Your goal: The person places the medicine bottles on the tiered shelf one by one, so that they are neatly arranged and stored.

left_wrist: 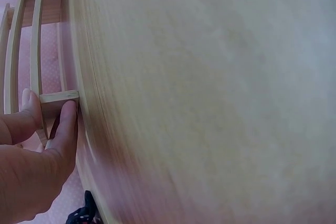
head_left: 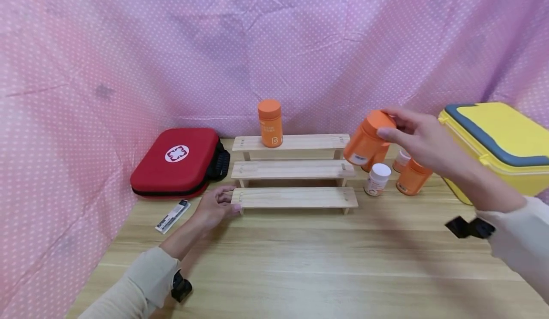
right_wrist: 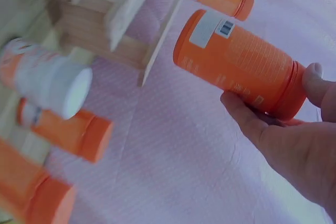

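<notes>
My right hand (head_left: 422, 140) grips an orange bottle (head_left: 362, 142) by its cap. The bottle hangs tilted in the air, just right of a three-step wooden rack (head_left: 296, 197). In the right wrist view, the barcode label on the held bottle (right_wrist: 231, 56) shows near its base. My left hand (head_left: 214, 209) pinches the left end of the rack's lowest step; the left wrist view shows thumb and finger about the step's end and its leg (left_wrist: 59, 97). Another orange bottle (head_left: 270, 127) stands upright on the top step, left of the middle.
Right of the rack stand a white bottle (head_left: 377, 180), an orange bottle (head_left: 412, 178), a partly hidden orange one (head_left: 379, 157) and a small white-capped one (head_left: 401, 160). A yellow box (head_left: 506, 133) is farther right. At left lie a red case (head_left: 193, 147) and a slim white packet (head_left: 173, 216).
</notes>
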A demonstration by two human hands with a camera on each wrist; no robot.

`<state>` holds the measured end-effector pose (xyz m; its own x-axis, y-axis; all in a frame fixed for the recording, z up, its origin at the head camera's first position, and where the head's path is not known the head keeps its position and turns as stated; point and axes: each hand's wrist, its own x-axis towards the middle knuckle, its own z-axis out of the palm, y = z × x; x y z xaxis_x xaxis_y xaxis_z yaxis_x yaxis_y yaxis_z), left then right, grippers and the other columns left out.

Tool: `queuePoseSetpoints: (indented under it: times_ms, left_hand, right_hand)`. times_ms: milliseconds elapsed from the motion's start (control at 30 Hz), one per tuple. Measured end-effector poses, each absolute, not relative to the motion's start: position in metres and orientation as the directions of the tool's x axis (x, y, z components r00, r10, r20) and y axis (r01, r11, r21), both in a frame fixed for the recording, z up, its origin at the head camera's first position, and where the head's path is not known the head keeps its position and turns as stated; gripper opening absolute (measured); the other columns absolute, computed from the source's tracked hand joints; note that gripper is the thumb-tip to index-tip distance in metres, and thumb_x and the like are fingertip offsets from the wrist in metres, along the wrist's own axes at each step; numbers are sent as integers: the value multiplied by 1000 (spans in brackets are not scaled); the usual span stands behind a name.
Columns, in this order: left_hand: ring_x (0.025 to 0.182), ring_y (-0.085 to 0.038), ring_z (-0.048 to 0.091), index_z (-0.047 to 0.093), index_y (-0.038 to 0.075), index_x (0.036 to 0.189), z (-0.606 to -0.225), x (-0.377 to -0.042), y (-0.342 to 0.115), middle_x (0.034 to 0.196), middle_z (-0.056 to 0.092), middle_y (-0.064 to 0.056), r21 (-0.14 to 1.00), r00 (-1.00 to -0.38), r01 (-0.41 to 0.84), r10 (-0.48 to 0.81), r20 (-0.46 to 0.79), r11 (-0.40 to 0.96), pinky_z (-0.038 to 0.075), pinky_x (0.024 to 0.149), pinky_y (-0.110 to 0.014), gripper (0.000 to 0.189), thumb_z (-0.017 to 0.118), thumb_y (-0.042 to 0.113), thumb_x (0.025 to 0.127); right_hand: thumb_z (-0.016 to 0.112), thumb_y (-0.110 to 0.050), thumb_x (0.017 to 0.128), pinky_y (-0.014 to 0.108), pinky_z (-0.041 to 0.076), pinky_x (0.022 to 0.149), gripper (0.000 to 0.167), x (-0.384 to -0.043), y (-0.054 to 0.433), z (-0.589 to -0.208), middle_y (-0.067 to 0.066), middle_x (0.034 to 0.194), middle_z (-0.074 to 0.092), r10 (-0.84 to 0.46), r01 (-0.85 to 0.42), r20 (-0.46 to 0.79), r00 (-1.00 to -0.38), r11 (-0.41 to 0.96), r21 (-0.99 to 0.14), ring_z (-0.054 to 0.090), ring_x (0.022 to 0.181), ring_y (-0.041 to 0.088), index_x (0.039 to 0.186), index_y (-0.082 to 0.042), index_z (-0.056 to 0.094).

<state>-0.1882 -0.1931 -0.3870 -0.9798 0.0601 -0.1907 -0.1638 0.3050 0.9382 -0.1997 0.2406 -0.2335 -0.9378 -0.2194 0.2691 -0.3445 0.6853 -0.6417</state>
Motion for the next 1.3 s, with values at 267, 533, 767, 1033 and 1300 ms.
queuePoseSetpoints:
  times_ms: [267,533,767,1033,1300]
  left_hand:
    - [88,-16,64,45,-3,138,-387,-193,-195,115,63,-25,932,-979,-171,55,-199,320,58,74,-26,60,69,-7,83]
    - [91,-20,65,44,-4,138,-387,-197,-194,116,61,-26,936,-974,-184,74,-215,300,59,76,-32,60,68,-8,84]
    - [91,-21,62,45,-1,139,-385,-201,-196,113,60,-24,938,-969,-221,47,-242,265,59,76,-32,62,68,-11,82]
    - [90,-21,63,44,-3,138,-384,-202,-199,113,61,-25,938,-971,-202,64,-229,281,59,75,-32,61,68,-9,83]
    - [89,-20,62,45,-2,139,-385,-203,-201,112,61,-24,942,-971,-208,61,-232,264,59,76,-32,61,68,-11,82]
  right_hand:
    - [57,-39,96,41,50,93,54,-257,187,-220,18,122,62,-276,-316,180,-944,605,-730,62,105,30,141,-9,48]
    - [60,-25,96,34,51,85,38,-297,157,-226,17,108,63,-352,-334,138,-926,590,-735,58,95,26,126,-2,57]
    - [60,-25,96,36,48,82,35,-305,148,-229,14,105,60,-350,-317,115,-930,600,-734,54,93,24,124,-4,57]
    - [57,-39,96,53,41,102,69,-294,159,-223,22,139,47,-361,-277,48,-931,616,-738,47,124,36,150,-6,30]
    - [63,-35,94,60,35,105,74,-249,212,-231,23,150,33,-275,-284,126,-953,672,-684,38,131,44,152,-8,26]
